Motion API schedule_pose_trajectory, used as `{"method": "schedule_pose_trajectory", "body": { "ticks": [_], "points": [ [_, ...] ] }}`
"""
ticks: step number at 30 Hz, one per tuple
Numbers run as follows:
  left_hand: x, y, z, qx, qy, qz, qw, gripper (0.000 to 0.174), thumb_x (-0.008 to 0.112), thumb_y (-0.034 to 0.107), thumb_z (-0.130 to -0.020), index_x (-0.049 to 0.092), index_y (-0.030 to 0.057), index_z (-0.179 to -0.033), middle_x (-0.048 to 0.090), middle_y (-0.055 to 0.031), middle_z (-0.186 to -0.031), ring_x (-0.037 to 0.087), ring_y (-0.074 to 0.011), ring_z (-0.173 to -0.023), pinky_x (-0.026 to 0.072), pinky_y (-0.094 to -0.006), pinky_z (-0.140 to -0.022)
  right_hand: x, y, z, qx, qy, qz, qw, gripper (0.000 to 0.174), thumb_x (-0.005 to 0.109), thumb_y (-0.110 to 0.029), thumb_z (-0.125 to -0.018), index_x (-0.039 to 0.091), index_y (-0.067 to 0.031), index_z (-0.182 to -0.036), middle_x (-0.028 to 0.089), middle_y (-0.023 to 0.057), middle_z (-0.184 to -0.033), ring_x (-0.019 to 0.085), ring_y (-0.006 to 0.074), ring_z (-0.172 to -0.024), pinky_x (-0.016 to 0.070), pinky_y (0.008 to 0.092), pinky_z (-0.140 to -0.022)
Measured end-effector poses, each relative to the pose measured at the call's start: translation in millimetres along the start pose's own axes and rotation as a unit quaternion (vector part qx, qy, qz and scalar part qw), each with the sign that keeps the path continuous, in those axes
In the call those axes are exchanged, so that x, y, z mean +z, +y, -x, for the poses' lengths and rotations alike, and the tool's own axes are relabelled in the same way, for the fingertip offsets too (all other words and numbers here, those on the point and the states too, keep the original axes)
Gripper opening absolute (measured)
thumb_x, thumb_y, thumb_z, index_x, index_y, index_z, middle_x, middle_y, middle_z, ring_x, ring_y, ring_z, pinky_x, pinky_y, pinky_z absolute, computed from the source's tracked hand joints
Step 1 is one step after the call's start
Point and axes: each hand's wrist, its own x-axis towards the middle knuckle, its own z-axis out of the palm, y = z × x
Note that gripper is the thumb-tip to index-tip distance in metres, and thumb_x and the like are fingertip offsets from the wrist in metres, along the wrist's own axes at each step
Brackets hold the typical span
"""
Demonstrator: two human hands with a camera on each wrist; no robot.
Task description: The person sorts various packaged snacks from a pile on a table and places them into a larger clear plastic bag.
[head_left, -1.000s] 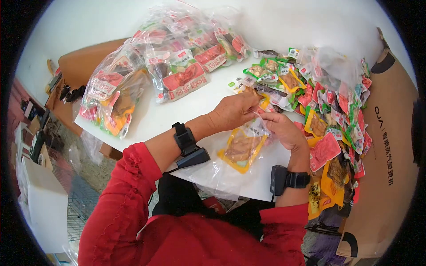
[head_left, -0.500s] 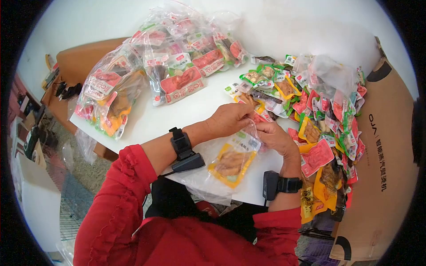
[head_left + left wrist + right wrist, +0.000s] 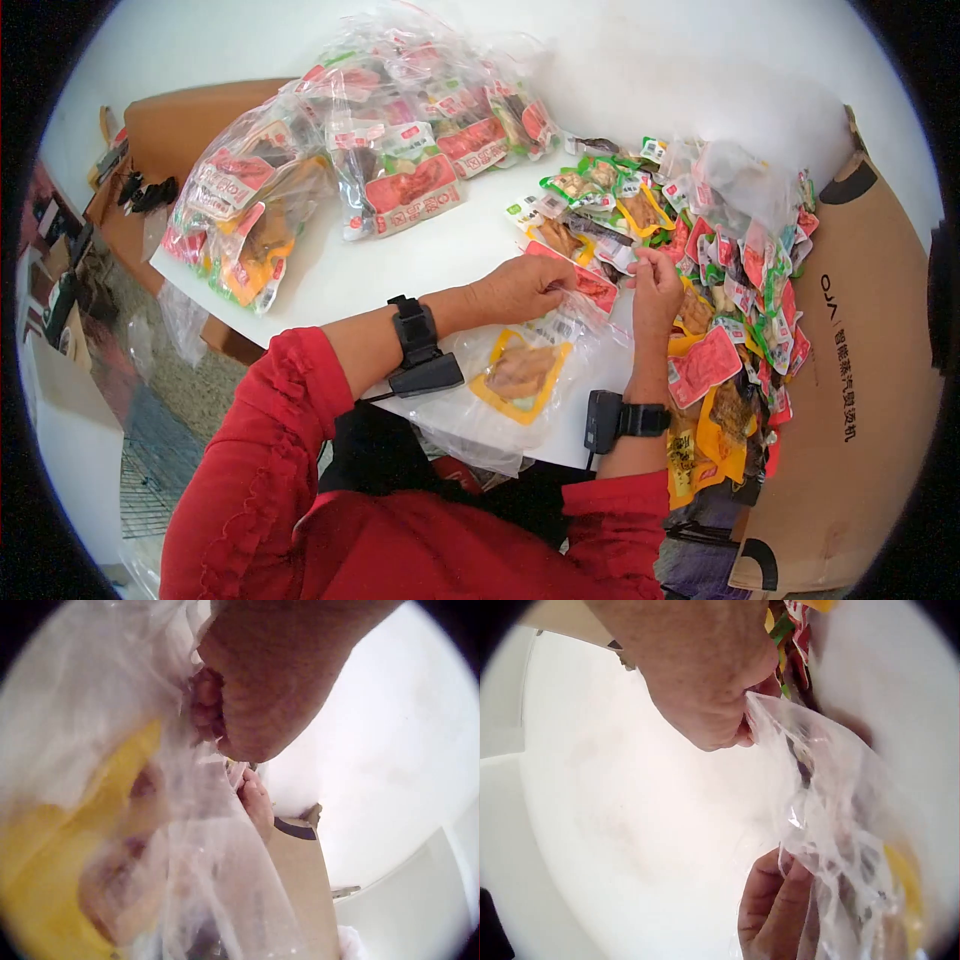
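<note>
A clear plastic bag (image 3: pixel 470 368) with a yellow-edged food pack (image 3: pixel 521 371) inside lies at the table's front edge. The left hand (image 3: pixel 522 290) grips the bag's rim with curled fingers. To its right the right hand (image 3: pixel 657 290) is raised, pinching the other side of the rim. In the right wrist view the bag's film (image 3: pixel 810 742) stretches between the right hand (image 3: pixel 705 682) and the left hand (image 3: pixel 778 904). The left wrist view has the left hand (image 3: pixel 262 675) close up, with the bag hanging beside it.
Filled clear bags (image 3: pixel 410 190) stand at the back left of the white table (image 3: pixel 335 275). A heap of small food packs (image 3: pixel 705 365) covers the right side, a crumpled clear bag (image 3: pixel 745 180) on top. A large cardboard box (image 3: pixel 810 430) stands at the far right.
The hands have moved apart, the right one turning upward and away from the left. The bag's rim has spread between them. The whole head view has shifted slightly.
</note>
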Motion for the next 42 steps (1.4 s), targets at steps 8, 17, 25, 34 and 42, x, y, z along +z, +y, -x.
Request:
{"method": "schedule_pose_trajectory", "body": {
  "ticks": [8,17,25,34,42],
  "points": [
    [5,-10,0,0.063,0.032,-0.015,0.997,0.013,0.053,0.013,-0.076,0.051,0.0051,-0.085,0.056,-0.011,-0.078,0.056,-0.0274,-0.073,0.0443,-0.0351,-0.064,5,2,-3,-0.081,0.031,0.141,0.986,0.016,0.051,-0.009,-0.078,0.059,-0.0043,-0.091,0.06,0.0094,-0.081,0.058,0.0201,-0.073,0.0452,0.03,-0.066],
    [4,-11,1,0.074,0.012,0.016,0.997,0.016,0.054,0.017,-0.075,0.052,0.0049,-0.086,0.055,-0.0095,-0.074,0.057,-0.0223,-0.071,0.0448,-0.0346,-0.062,62,-50,-61,-0.193,-0.159,0.426,0.869,0.051,0.062,-0.026,-0.069,0.048,-0.0032,-0.112,0.052,0.0156,-0.11,0.047,0.0315,-0.104,0.0369,0.0402,-0.088],
    [5,-25,-6,-0.025,0.029,0.114,0.993,0.03,0.049,0.017,-0.079,0.048,0.0021,-0.105,0.058,-0.0091,-0.078,0.058,-0.0156,-0.073,0.0473,-0.0278,-0.065,104,-5,-111,-0.101,-0.271,0.478,0.829,0.073,0.064,-0.036,-0.064,0.036,-0.0062,-0.124,0.044,0.0203,-0.119,0.042,0.0341,-0.111,0.0356,0.0423,-0.092],
    [8,-21,-6,-0.043,0.091,0.28,0.955,0.013,0.053,0.009,-0.075,0.047,0.0023,-0.084,0.054,-0.0071,-0.071,0.055,-0.0157,-0.064,0.0455,-0.0293,-0.055,84,-18,-86,-0.217,-0.19,0.377,0.88,0.051,0.058,-0.029,-0.068,0.048,-0.0067,-0.112,0.053,0.0214,-0.105,0.048,0.0352,-0.101,0.0378,0.0421,-0.087],
    [-2,-20,-10,-0.12,0.1,0.482,0.862,0.027,0.054,0.03,-0.082,0.046,0.0059,-0.091,0.052,-0.003,-0.072,0.047,-0.0077,-0.051,0.0381,-0.021,-0.042,20,-50,-39,-0.061,-0.223,0.054,0.971,0.04,0.054,-0.023,-0.077,0.05,-0.0055,-0.112,0.055,0.0108,-0.104,0.053,0.0222,-0.095,0.0406,0.0305,-0.083]
  ]
}}
